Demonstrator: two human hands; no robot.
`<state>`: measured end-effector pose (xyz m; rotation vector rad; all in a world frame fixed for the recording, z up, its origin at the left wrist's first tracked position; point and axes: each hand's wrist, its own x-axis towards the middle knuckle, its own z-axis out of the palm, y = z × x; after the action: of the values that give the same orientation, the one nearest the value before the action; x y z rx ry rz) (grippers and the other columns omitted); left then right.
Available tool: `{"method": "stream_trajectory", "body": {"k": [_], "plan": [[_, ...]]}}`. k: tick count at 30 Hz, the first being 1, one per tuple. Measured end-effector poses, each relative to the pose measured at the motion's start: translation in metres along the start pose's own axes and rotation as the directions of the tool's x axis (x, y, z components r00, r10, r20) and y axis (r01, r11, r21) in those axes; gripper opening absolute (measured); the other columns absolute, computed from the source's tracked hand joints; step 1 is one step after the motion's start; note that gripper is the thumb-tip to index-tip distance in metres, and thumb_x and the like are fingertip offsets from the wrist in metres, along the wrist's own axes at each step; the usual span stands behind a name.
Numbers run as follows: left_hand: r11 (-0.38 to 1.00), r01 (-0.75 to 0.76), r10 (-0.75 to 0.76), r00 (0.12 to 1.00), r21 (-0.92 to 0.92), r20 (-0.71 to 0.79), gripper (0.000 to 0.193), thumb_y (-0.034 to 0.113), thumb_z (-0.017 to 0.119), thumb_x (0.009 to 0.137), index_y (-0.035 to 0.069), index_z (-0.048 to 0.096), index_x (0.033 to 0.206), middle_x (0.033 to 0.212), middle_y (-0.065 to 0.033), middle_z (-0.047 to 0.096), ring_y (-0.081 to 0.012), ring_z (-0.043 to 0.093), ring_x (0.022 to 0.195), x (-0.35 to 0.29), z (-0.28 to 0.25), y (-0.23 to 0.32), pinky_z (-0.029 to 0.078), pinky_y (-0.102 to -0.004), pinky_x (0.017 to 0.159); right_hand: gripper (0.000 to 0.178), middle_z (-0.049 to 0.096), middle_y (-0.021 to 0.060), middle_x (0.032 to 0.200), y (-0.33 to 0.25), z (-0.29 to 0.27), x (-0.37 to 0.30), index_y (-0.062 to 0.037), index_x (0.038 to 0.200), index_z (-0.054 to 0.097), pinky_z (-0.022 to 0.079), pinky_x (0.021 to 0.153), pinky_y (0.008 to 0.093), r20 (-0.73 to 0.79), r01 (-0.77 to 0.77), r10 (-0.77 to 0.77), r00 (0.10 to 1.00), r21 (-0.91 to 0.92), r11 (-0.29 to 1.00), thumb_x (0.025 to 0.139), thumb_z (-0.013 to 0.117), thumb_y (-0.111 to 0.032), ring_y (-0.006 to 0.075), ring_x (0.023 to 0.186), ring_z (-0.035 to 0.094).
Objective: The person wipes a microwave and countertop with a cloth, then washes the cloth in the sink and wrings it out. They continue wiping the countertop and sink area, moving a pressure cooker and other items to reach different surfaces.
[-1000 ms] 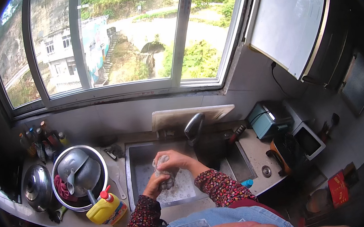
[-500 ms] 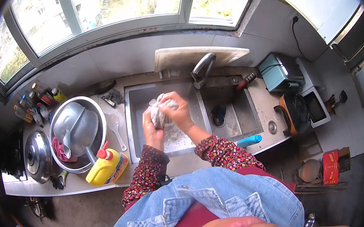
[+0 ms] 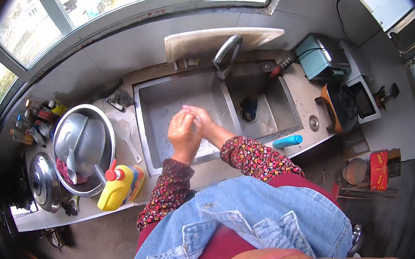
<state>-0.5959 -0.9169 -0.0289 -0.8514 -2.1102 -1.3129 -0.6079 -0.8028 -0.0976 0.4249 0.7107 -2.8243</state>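
**Left hand and right hand pressed together over a steel double sink**

Head view: the sink is set into a pale counter below a wide window. A chrome faucet rises from its back edge, and a whitish board leans on the wall behind. On the left of the counter are a metal bowl holding a grey scoop, a domed lid, a white paddle and a yellow jug with its red cap upward. On the right are a teal appliance and an orange-and-black pan; a blue cylinder lies along the front edge. Grey floor shows below, with a red box at the right.

The sink's long axis runs left to right along the counter, while the divider between its basins runs front to back. The hands are above the larger, left basin. The left hand is knuckles up, fingers curled in against the right; the right hand, partly covered, points forward and leftward. Whether anything is held between the palms cannot be told.
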Motion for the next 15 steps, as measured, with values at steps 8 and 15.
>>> {"method": "stream_trajectory", "body": {"k": [8,15], "plan": [[0.984,-0.167,0.154,0.975,0.07,0.161,0.016,0.004,0.066,0.063,0.007,0.055,0.075,0.079,-0.0093,0.058,-0.0322,0.06,0.074,-0.024,0.006,-0.011,0.049,-0.0402,0.065,0.027,0.061,0.0001,0.071,0.023,-0.034,0.009,-0.0117,0.077,0.058,0.046,0.057,0.0286,0.126,-0.236,0.238,0.963,-0.034,0.971,0.1,0.052,-0.025,0.0121,0.062,0.058],[0.985,-0.128,0.088,0.948,0.112,0.306,0.015,0.011,0.068,0.068,0.01,0.056,0.076,0.078,-0.0068,0.057,-0.0296,0.059,0.075,-0.041,0.013,-0.015,0.049,-0.0395,0.066,0.025,0.057,-0.0011,0.067,0.031,-0.044,0.003,-0.0137,0.074,0.055,0.045,0.057,0.0292,-0.029,-0.255,0.253,0.967,-0.079,0.964,0.098,0.054,-0.022,0.0121,0.062,0.055]]}}
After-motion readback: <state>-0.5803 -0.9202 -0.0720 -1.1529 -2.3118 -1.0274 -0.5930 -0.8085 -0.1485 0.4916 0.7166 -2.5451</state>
